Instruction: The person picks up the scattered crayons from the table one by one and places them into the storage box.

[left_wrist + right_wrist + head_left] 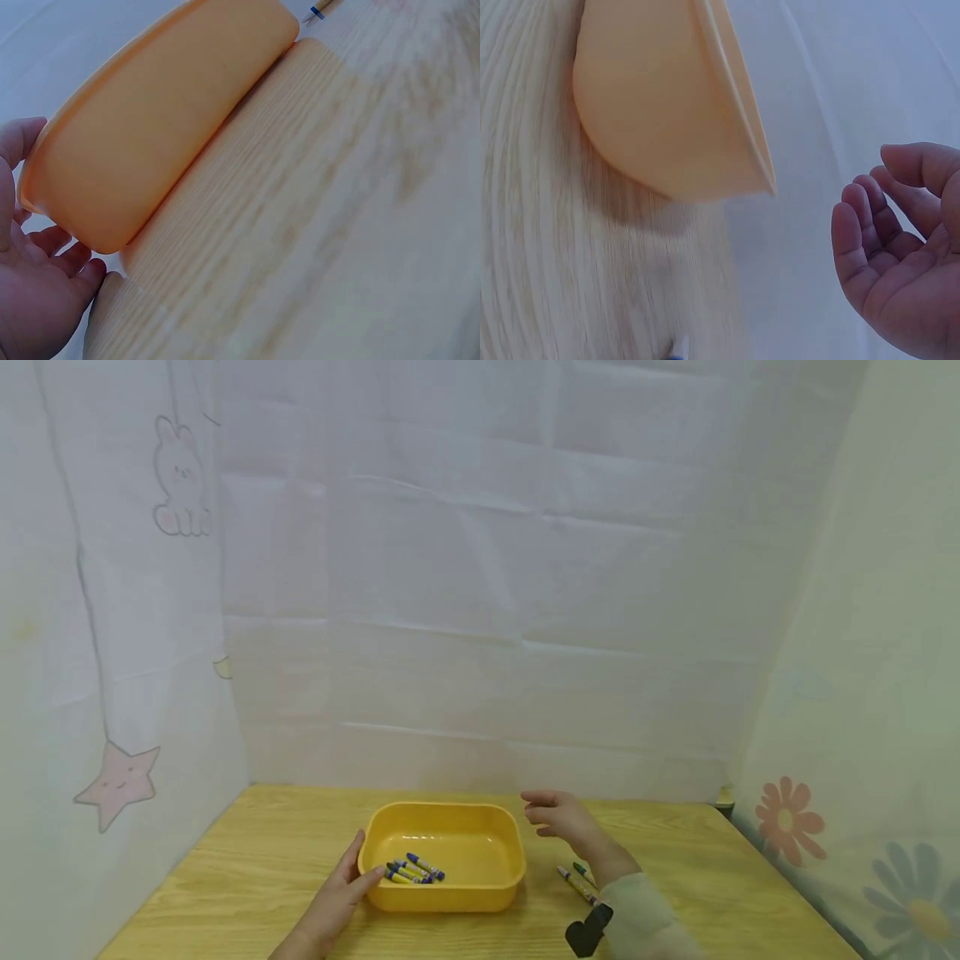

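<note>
A yellow plastic basin point(442, 900) stands on the table, with several crayons point(412, 870) lying in its left part. My left hand point(337, 893) holds the basin by its left end, thumb over the rim and fingers along the outer wall. In the left wrist view the fingers of that hand point(45, 277) lie against the basin's end point(142, 142). My right hand point(566, 820) hovers beyond the basin's right side, apart from it, fingers loosely bent. Nothing is between the fingers of that hand point(907, 247) in the right wrist view. Below its wrist lie two crayons point(576, 885), partly hidden by the sleeve.
The wood-grain table point(247, 868) carries everything. White sheeting point(480, 693) hangs behind its far edge, with printed sheets to the left and right. A dark strap piece point(588, 931) sits by the right sleeve.
</note>
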Action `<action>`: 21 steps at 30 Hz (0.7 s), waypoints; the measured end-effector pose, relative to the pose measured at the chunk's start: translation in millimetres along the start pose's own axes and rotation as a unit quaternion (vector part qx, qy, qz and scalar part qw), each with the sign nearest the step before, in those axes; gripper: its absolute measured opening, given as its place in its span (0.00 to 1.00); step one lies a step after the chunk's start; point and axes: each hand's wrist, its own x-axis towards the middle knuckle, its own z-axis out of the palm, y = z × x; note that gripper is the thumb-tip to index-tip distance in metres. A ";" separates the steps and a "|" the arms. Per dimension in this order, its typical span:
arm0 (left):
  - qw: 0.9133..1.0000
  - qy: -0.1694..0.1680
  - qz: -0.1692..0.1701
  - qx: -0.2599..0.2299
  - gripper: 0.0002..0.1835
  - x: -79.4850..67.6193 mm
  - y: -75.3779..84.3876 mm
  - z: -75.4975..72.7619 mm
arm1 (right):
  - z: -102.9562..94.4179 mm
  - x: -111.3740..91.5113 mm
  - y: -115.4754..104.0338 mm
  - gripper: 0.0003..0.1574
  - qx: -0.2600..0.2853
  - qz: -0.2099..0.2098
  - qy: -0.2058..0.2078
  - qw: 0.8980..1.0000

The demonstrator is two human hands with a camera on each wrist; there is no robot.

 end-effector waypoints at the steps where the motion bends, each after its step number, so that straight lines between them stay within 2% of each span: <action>1: 1.000 0.000 -0.001 0.000 0.47 -0.4 0.3 0.0 | -4.1 -2.0 2.3 0.28 -0.002 0.002 0.004 1.000; 6: 1.000 0.007 -0.002 0.006 0.47 -0.8 -0.1 0.2 | -23.4 -14.9 13.1 0.29 -0.002 0.011 0.023 1.000; 13: 1.000 0.006 -0.003 0.006 0.47 0.1 -0.4 -0.4 | -44.5 -35.0 31.1 0.31 -0.003 0.006 0.021 1.000; 21: 1.000 0.007 -0.008 0.004 0.47 -0.8 0.9 0.4 | -60.2 -52.7 58.9 0.32 0.010 0.043 0.054 0.998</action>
